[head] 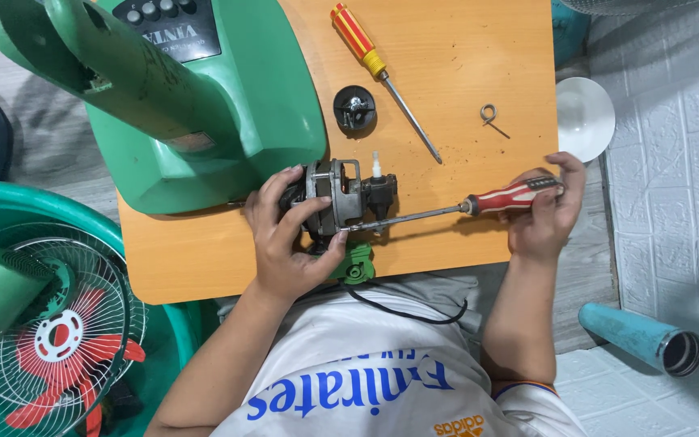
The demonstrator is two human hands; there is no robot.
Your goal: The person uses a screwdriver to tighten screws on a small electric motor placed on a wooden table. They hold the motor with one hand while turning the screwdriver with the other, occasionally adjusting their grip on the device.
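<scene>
A spare screwdriver lies on the table, behind the motor.

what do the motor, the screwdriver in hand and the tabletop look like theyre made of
Motor: grey, dull metal frame, likely cast, with a black plastic-looking block at one end. Screwdriver: shiny steel-looking shaft, glossy red and white handle, probably plastic, held by the right hand. Tabletop: smooth orange wood-grain surface, possibly laminate. The left hand holds the motor.
</scene>
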